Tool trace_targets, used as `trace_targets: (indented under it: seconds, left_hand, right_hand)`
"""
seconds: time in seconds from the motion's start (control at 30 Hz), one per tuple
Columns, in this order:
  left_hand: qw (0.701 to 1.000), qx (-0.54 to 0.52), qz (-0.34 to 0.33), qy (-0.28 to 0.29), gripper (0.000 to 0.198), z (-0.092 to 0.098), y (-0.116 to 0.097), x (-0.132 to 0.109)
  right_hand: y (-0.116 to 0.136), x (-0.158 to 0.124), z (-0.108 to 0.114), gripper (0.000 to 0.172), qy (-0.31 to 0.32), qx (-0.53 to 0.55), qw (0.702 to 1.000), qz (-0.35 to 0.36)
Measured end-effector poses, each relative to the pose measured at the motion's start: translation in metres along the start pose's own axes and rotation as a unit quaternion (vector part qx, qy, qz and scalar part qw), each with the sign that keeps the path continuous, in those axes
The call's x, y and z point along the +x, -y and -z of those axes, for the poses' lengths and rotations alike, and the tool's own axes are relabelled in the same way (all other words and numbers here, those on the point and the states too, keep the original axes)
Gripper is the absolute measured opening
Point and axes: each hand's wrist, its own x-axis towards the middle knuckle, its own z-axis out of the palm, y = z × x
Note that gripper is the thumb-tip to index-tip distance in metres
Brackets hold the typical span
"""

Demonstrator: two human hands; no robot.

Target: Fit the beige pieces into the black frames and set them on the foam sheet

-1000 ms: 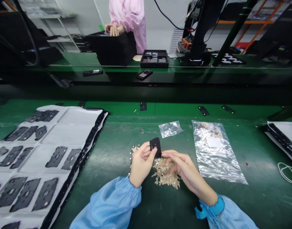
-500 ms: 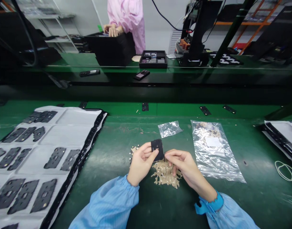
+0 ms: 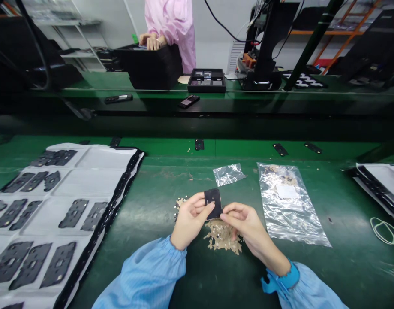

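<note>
My left hand [image 3: 190,219] grips a flat black plastic plate [image 3: 212,201] between thumb and fingers, held up above the green bench. My right hand [image 3: 243,221] is closed in a pinch, its fingertips at the plate's lower right corner. Whatever sits between those fingertips is too small or hidden to make out. Under both hands lies a pile of small beige, flat pieces [image 3: 223,240], some with shiny metallic spots. Behind my left hand, a smaller cluster of similar pieces [image 3: 180,203] is partly covered.
At left, a white compartment tray [image 3: 94,182] bears several black plates [image 3: 73,213]. A large clear bag [image 3: 299,214] with beige pieces lies right, a small clear bag [image 3: 228,174] ahead. A rubber band [image 3: 383,230] is far right. Across the bench a co-worker in pink [image 3: 171,17] stands.
My right fingertips have shifted slightly left, in against the plate's lower corner. My left hand and the plate have barely moved.
</note>
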Motion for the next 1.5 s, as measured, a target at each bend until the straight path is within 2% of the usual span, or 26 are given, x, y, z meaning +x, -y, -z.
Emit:
trace_targets:
  seconds: [0.17,0.33,0.5,0.6,0.7,0.77,0.87,0.97,1.03,1.17,1.37,1.5]
  left_hand:
    - [0.999,-0.021,0.019,0.016,0.036,0.002,-0.001,0.0]
    - [0.995,-0.072,0.044,0.051,0.038,0.003,0.0,0.001]
    - [0.987,-0.134,0.059,0.067,0.033,-0.002,0.002,-0.003]
    - [0.983,-0.163,0.055,0.056,0.029,-0.005,0.004,-0.005]
    - [0.983,-0.177,0.047,0.018,0.021,-0.006,0.006,-0.005]
    - [0.984,-0.174,0.032,0.0,0.016,-0.006,0.006,-0.005]
    - [0.988,-0.157,0.015,0.005,0.011,-0.005,0.005,-0.004]
    - [0.997,-0.079,-0.002,0.023,0.012,-0.003,0.001,-0.005]
    - [0.999,0.009,-0.041,0.028,0.011,-0.001,-0.001,-0.005]
    - [0.984,0.114,-0.133,0.019,0.015,0.0,-0.001,-0.005]
    - [0.965,0.179,-0.189,0.022,0.009,0.0,0.001,-0.002]
    - [0.949,0.224,-0.222,0.011,0.008,-0.001,-0.003,-0.003]
  right_hand:
    - [0.008,-0.002,0.001,0.024,0.01,0.016,1.0,-0.005]
    - [0.014,-0.003,0.005,0.019,0.047,0.051,0.996,-0.057]
    - [0.009,-0.002,0.01,0.023,0.118,0.144,0.975,-0.121]
    - [0.008,-0.003,0.007,0.016,0.137,0.209,0.958,-0.138]
    - [0.011,-0.006,0.001,0.014,0.129,0.236,0.959,-0.087]
    - [0.012,-0.007,-0.003,0.019,0.12,0.2,0.972,-0.035]
    - [0.011,-0.007,-0.006,0.022,0.078,0.125,0.989,0.017]
    - [0.008,-0.004,-0.004,0.016,0.01,0.087,0.994,0.063]
    - [0.008,-0.003,-0.001,0.013,-0.019,0.046,0.993,0.107]
    - [0.009,-0.002,0.002,0.01,-0.008,-0.066,0.981,0.184]
    - [0.011,-0.007,0.001,0.012,0.013,-0.164,0.96,0.228]
    - [0.015,-0.009,0.004,0.017,-0.004,-0.282,0.908,0.31]
